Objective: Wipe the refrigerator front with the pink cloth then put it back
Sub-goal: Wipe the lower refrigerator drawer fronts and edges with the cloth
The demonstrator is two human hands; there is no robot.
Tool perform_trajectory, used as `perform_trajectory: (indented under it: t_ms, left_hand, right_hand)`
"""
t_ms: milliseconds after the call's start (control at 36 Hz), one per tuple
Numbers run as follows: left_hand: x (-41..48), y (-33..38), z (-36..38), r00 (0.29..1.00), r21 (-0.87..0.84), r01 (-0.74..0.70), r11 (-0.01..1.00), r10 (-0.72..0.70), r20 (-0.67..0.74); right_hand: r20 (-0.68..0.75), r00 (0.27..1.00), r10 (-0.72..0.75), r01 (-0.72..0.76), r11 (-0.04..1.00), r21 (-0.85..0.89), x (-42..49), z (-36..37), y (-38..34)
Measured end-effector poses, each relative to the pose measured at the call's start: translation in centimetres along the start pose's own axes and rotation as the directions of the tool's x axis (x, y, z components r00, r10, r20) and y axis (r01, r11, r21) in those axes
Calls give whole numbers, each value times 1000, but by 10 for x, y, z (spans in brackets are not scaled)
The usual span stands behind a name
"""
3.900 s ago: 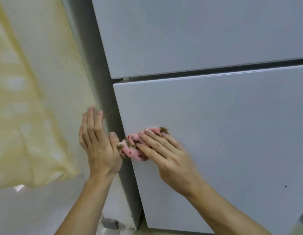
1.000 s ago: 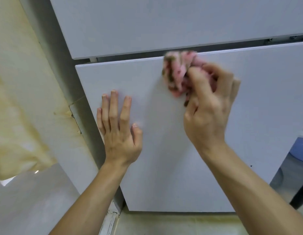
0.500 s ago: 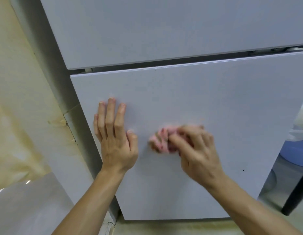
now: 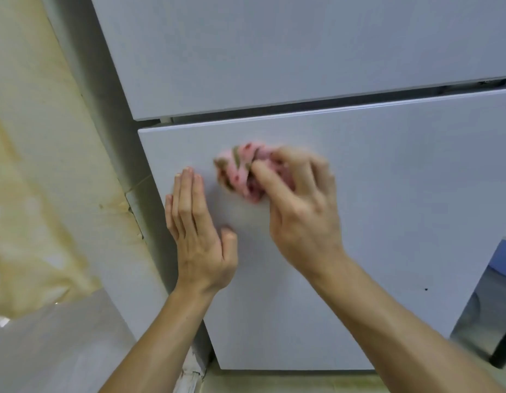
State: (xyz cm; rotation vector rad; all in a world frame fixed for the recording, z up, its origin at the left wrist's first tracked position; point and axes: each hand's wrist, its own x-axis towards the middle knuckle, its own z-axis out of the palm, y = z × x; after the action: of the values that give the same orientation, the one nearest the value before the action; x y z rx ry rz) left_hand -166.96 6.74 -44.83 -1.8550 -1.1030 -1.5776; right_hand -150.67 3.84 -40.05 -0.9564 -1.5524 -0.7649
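A: What are the hands doing right now?

B: The left hand (image 4: 199, 231) is lying flat with straight fingers on the lower door (image 4: 373, 222) of the refrigerator, holding nothing. The right hand (image 4: 298, 202), just beside it and a little higher, is gripping the pink cloth (image 4: 240, 173), with fingers curled round the bundle and pressing it against the door. It is blurred, so I am judging it is mid-wipe.

A: How is that cloth going to handle?

B: It is looking soft, light and limp, bunched into a wad with darker spots and greenish stripes. I am guessing it will squash under pressure and flop open if let loose. Taking it as a gathered handful, as the right hand is doing, seems best; loose edges are poking out beyond the fingertips, towards the left hand.

A: Anything in the way?

B: The left hand is sitting near the cloth, so a stroke towards it could bump it. Beyond the fingertips the gap (image 4: 303, 107) under the upper door (image 4: 274, 52) is running across; a loose corner might catch there. Outward from the left hand a stained wall (image 4: 47, 137) is standing close. Outward from the right hand, past the door's edge, something blue (image 4: 501, 259) is showing; I cannot tell what it is, or where the cloth is meant to go back.
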Motion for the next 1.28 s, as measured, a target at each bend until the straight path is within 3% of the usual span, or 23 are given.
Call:
perform_trajectory:
  t_ms: [167, 306, 417, 528, 639, 694, 778, 861, 972, 1111, 1167, 1278]
  left_hand:
    - [0, 5, 1, 1000, -82, 3, 997, -2, 7]
    - [-1, 15, 11, 999, -48, -43, 998, 43, 8]
    - [-1, 25, 19, 994, 27, -106, 994, 106, 21]
    - [-1, 32, 25, 997, 53, -81, 995, 81, -12]
    - [-1, 39, 26, 993, 70, -118, 991, 119, -15]
    - [-1, 42, 28, 991, 67, -135, 989, 135, -6]
    - [-3, 46, 30, 991, 70, -132, 989, 134, -17]
    - [-5, 48, 33, 991, 67, -135, 989, 136, -16]
    - [-5, 50, 35, 992, 63, -126, 990, 127, -15]
    - [-4, 55, 38, 993, 68, -117, 991, 117, 6]
    - [-4, 58, 39, 991, 73, -133, 988, 132, 14]
    - [-6, 63, 42, 987, 80, -158, 984, 156, 30]
  right_hand:
    - [285, 936, -207, 220, 975, -12, -106, -12, 36]
    - [426, 870, -249, 307, 949, -72, -171, -33, 79]
    - [349, 918, -188, 236, 967, -100, -149, -39, 77]
    - [104, 994, -22, 34, 992, -119, -90, -40, 73]
    - [-133, 971, 200, -210, 975, -68, -12, -52, 70]
    - [-176, 944, 279, -288, 957, -29, 6, -55, 66]
    - [-129, 965, 227, -233, 972, -31, -10, -48, 64]
    - [6, 1000, 26, -25, 997, -71, -73, -35, 73]
    - [212, 968, -136, 168, 976, -142, -172, -37, 94]
    - [367, 914, -171, 232, 964, -128, -181, -48, 103]
    - [349, 923, -161, 213, 970, -116, -169, -51, 104]
    - [124, 992, -15, 33, 989, -143, -111, -63, 110]
